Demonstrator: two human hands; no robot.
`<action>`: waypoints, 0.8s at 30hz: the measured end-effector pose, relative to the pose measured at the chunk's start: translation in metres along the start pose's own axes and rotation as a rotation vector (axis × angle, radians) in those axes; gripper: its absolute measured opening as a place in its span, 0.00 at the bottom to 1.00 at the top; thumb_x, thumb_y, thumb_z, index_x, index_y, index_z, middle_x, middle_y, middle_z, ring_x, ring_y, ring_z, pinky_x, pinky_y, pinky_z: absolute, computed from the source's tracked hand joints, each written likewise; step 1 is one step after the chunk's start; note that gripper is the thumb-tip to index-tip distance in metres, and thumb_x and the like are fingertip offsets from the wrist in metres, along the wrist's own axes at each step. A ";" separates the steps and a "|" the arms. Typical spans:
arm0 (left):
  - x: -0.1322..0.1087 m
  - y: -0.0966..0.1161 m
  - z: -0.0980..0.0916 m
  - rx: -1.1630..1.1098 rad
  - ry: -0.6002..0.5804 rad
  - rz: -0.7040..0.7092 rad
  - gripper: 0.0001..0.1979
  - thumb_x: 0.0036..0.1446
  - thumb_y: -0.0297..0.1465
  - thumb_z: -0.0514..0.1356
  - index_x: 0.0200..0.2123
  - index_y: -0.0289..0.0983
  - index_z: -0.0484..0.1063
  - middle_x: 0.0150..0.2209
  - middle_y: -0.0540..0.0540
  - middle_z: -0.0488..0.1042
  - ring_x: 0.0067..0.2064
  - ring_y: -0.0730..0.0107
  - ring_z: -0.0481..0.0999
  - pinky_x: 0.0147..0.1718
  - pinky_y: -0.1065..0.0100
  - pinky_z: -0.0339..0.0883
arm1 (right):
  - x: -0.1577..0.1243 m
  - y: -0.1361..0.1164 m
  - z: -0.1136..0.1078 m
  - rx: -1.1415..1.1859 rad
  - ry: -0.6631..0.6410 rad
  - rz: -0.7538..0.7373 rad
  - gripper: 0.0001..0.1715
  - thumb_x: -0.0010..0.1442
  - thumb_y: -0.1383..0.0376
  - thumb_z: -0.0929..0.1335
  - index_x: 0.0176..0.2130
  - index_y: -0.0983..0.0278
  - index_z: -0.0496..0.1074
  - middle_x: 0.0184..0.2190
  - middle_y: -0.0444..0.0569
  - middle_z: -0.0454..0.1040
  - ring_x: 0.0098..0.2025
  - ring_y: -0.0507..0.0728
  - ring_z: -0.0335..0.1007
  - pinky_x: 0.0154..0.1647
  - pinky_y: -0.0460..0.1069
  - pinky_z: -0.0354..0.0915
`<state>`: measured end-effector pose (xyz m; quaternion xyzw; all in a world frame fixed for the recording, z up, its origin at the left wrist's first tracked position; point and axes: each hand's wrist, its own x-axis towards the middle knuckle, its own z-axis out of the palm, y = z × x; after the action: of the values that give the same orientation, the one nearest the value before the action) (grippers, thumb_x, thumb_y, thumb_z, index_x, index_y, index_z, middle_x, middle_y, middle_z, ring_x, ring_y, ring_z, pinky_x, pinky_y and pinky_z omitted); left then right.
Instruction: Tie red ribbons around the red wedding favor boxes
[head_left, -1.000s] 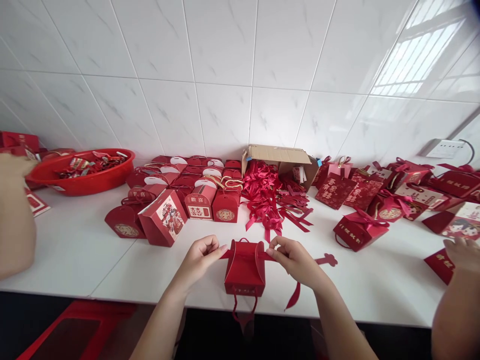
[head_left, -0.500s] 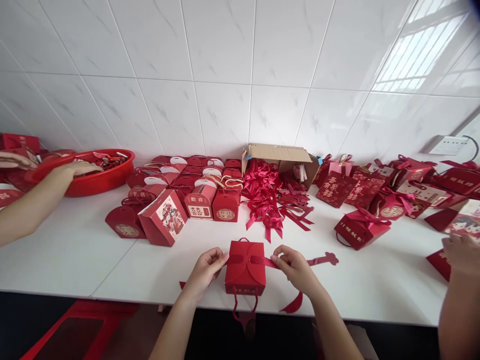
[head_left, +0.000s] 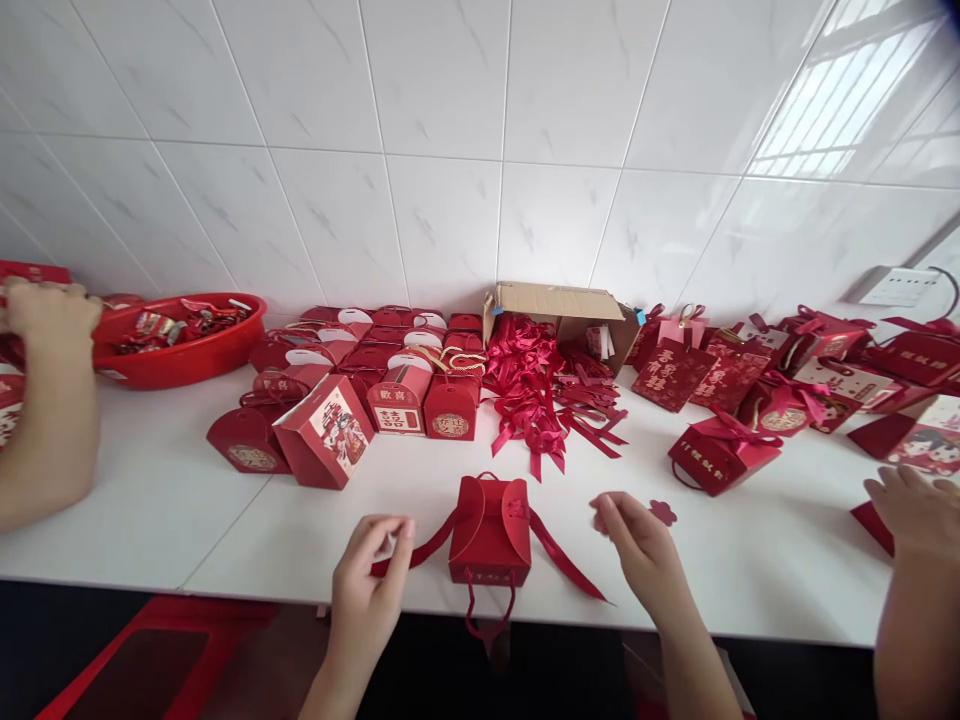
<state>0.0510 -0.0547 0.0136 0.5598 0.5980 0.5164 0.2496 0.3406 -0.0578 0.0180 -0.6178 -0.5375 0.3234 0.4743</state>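
In front of me on the table stands a red gift box (head_left: pixel 489 535) with a cord loop at its front and curved flaps crossing over the top. A red ribbon (head_left: pixel 564 562) runs through the flaps, its two tails hanging out at either side. My left hand (head_left: pixel 369 580) is raised left of the box, fingers loosely curled with a gap to the thumb; the left tail passes behind it. My right hand (head_left: pixel 639 548) is to the right, fingertips together at one end of a dark red tag with a flower-shaped end (head_left: pixel 663 513), its middle hidden by my fingers.
Behind are rows of red boxes (head_left: pixel 401 405) and an open carton (head_left: pixel 570 300) spilling ribbon bows (head_left: pixel 534 425). Finished boxes (head_left: pixel 726 455) stand at right. A red basin (head_left: pixel 187 365) of sweets is at left. Co-workers' hands (head_left: pixel 52 310) (head_left: pixel 919 515) work at both sides.
Both my hands have let go of the ribbon and moved outward. The flaps have risen slightly and the ribbon tails have dropped. The left co-worker's hand has left the basin.
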 end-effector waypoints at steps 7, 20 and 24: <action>-0.024 0.008 0.000 0.052 -0.474 -0.211 0.08 0.56 0.37 0.60 0.29 0.43 0.77 0.26 0.46 0.76 0.33 0.56 0.75 0.33 0.66 0.61 | -0.026 0.010 0.025 0.096 -0.608 0.307 0.37 0.64 0.45 0.58 0.59 0.67 0.65 0.11 0.36 0.62 0.13 0.49 0.53 0.19 0.46 0.55; 0.003 -0.013 0.020 -1.054 -0.036 -0.788 0.03 0.60 0.28 0.59 0.37 0.38 0.72 0.40 0.46 0.76 0.34 0.70 0.76 0.27 0.72 0.67 | -0.029 0.022 0.081 1.227 -0.162 0.471 0.25 0.52 0.56 0.75 0.50 0.51 0.70 0.32 0.40 0.71 0.19 0.44 0.52 0.19 0.41 0.54; 0.003 -0.007 0.025 -1.173 0.043 -0.940 0.09 0.63 0.22 0.52 0.31 0.35 0.69 0.30 0.46 0.75 0.29 0.74 0.77 0.20 0.76 0.65 | -0.026 0.018 0.083 1.352 -0.080 0.543 0.14 0.49 0.57 0.76 0.35 0.58 0.74 0.37 0.45 0.74 0.27 0.48 0.63 0.22 0.43 0.62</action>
<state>0.0696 -0.0421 -0.0003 0.0105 0.4057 0.6003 0.6892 0.2660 -0.0624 -0.0302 -0.2891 -0.0649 0.7131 0.6354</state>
